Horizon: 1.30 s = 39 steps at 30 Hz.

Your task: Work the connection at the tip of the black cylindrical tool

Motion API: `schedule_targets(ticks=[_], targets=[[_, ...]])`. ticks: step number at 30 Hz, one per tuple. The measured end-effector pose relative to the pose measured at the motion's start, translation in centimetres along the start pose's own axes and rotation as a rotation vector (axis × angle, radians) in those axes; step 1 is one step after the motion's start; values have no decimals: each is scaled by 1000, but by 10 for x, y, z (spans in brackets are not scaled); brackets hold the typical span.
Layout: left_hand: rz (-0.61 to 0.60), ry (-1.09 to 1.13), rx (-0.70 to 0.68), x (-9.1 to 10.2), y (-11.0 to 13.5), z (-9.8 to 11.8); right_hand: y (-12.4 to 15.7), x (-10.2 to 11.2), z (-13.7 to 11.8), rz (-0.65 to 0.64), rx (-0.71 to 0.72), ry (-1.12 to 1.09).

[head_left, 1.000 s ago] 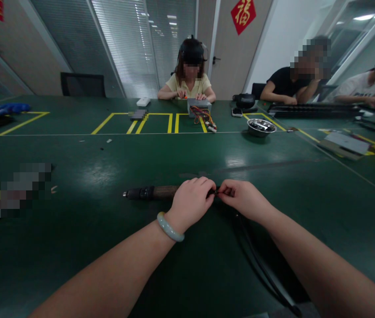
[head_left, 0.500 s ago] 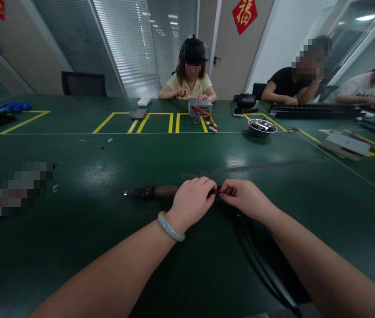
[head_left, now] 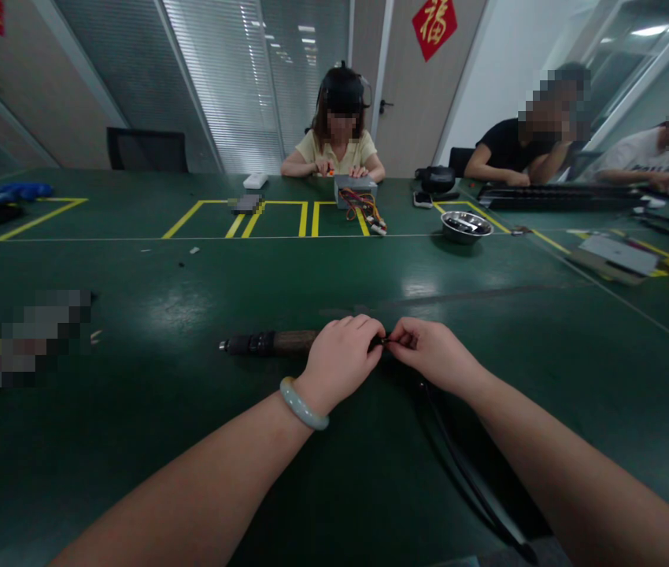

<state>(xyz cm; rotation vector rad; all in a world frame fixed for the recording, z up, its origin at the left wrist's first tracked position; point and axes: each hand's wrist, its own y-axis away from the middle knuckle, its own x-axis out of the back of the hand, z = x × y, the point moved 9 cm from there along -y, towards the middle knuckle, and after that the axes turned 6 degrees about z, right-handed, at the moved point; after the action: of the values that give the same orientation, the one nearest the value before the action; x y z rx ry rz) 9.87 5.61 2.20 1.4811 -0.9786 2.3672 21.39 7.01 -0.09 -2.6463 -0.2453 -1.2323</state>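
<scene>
A dark rod-like tool (head_left: pixel 269 342) with a brown handle and a metal tip lies on the green table (head_left: pixel 205 425), pointing left. My left hand (head_left: pixel 343 358), with a pale bangle on the wrist, is closed around its right end. My right hand (head_left: pixel 432 354) pinches a small dark part right at the tool's end, touching the left hand's fingertips. A black cable (head_left: pixel 464 472) runs from under my right hand toward the table's near right edge.
Across the table a person in a yellow shirt works on a grey box (head_left: pixel 355 189) with coloured wires. A metal bowl (head_left: pixel 465 227), a phone (head_left: pixel 422 200), and yellow floor-tape markings (head_left: pixel 275 216) lie beyond. Two more people sit at the far right.
</scene>
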Motion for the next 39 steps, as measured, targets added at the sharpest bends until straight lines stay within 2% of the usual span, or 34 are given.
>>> schedule_targets(ticks=[5, 12, 19, 24, 29, 34, 39], targets=[[-6, -17, -7, 0, 0, 0, -1, 0, 7, 15, -43, 7], [-39, -58, -23, -3, 0, 0, 0, -2, 7, -39, -69, -3], [-26, -60, -23, -4, 1, 0, -1, 1, 7, 25, -97, 54], [-6, -35, -14, -2, 1, 0, -2, 1, 11, 17, -110, 56], [0, -33, 1, -2, 1, -1, -2, 3, 7, 15, -62, 85], [7, -42, -3, -1, 1, -1, -4, 11, -6, 108, 85, 151], [-20, -49, 2, -3, 2, -1, -5, 1, -3, 15, 45, 100]])
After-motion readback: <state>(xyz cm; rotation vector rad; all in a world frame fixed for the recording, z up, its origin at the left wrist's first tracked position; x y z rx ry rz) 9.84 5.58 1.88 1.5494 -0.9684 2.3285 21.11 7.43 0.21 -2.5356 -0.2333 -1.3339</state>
